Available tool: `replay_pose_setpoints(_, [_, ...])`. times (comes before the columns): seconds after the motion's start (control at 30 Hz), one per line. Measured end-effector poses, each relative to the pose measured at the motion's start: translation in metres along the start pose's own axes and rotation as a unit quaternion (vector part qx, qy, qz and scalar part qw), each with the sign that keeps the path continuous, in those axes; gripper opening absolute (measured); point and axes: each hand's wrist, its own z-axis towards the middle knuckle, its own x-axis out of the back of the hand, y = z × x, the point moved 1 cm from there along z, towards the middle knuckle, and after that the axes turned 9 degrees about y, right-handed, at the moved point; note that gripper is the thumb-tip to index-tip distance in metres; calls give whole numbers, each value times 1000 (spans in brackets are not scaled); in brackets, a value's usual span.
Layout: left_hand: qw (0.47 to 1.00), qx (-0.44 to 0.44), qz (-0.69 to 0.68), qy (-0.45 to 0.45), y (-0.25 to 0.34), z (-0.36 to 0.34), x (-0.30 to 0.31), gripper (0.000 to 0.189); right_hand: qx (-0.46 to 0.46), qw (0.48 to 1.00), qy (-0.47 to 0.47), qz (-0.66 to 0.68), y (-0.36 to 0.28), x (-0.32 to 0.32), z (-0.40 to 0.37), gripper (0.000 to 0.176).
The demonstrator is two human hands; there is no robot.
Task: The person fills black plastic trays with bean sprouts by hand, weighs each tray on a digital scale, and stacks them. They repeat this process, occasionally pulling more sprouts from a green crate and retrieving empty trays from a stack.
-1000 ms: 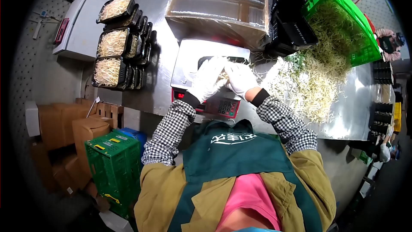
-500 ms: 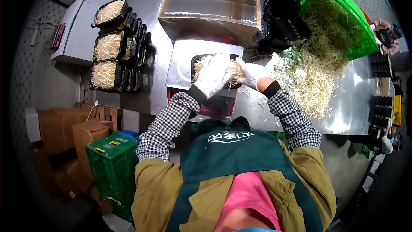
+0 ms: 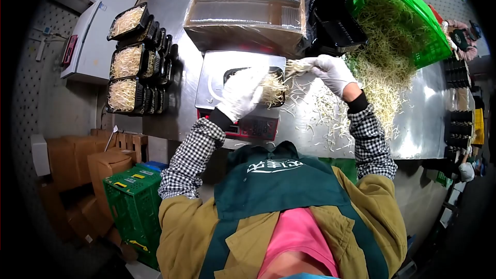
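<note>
My left hand [image 3: 242,92], in a white glove, lies over the left part of a black tray of bean sprouts [image 3: 274,89]; its fingertips are hidden among the sprouts. The tray rests on a silver scale [image 3: 207,85] with a red front. To the right of the scale, my right hand [image 3: 333,74], also gloved, is closed on a small bunch of sprouts [image 3: 298,66] that hangs out toward the tray. A loose heap of bean sprouts [image 3: 381,90] lies on the metal table to the right of my right hand.
Filled trays [image 3: 125,63] stand stacked at the left. Behind the scale is a box of clear lids [image 3: 245,8], with empty black trays [image 3: 338,28] beside it. A green crate [image 3: 431,46] tips sprouts out at the right. Co-workers [image 3: 461,39] are at the far right.
My right hand has moved right and up, away from the tray, and now holds a bunch of sprouts. My left hand has shifted slightly left and down, still over the tray.
</note>
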Motion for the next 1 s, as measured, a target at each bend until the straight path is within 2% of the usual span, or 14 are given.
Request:
replay_pose_setpoints(0.03, [998, 16, 55, 13, 2, 6, 21, 43, 24, 999, 25, 35, -4, -7, 2, 23])
replay_pose_setpoints(0.1, [987, 126, 15, 101, -18, 7, 19, 41, 71, 994, 70, 41, -3, -47, 11, 17])
replay_pose_setpoints(0.17, [986, 75, 17, 151, -40, 20, 11, 40, 62, 996, 36, 53, 4, -97, 21, 23])
replay_pose_setpoints(0.23, [986, 158, 8, -55, -51, 8, -3, 44, 54, 996, -62, -37, -11, -105, 26, 30])
replay_pose_setpoints(0.27, [968, 198, 3, -153, -61, 1, -11, 48, 105, 986, -28, -128, -1, -117, 24, 38])
replay_pose_setpoints(0.33, [965, 159, -204, -50, -52, -11, -19, 48, 118, 989, -54, -69, 4, -119, 22, 50])
replay_pose_setpoints(0.37, [993, 75, -49, -72, -44, -16, -17, 51, 108, 991, -61, -44, -2, -119, 19, 54])
replay_pose_setpoints(0.43, [996, 54, -31, -57, -38, -23, -17, 58, 48, 985, -141, -85, -37, -108, 15, 60])
replay_pose_setpoints(0.53, [998, 41, -24, -46, -44, -33, -26, 61, 127, 976, 30, -175, 3, -183, -11, 65])
replay_pose_setpoints(0.63, [996, 57, -40, -50, -46, -31, -28, 58, 66, 966, -121, -217, -19, -150, 7, 66])
replay_pose_setpoints(0.77, [998, -1, 47, -42, -36, -22, 14, 56, 160, 978, -103, -87, -6, -105, 11, 86])
replay_pose_setpoints(0.83, [994, 28, 7, -106, -50, -27, 25, 79, 151, 979, -103, -91, -12, -87, 8, 106])
replay_pose_setpoints(0.93, [980, 80, 2, -180, -58, -32, 31, 112, 153, 976, -103, -116, 0, -99, 5, 110])
replay_pose_setpoints(1.0, [977, 88, 2, -195, -61, -28, 26, 112, 170, 974, -79, -124, -4, -117, 3, 107])
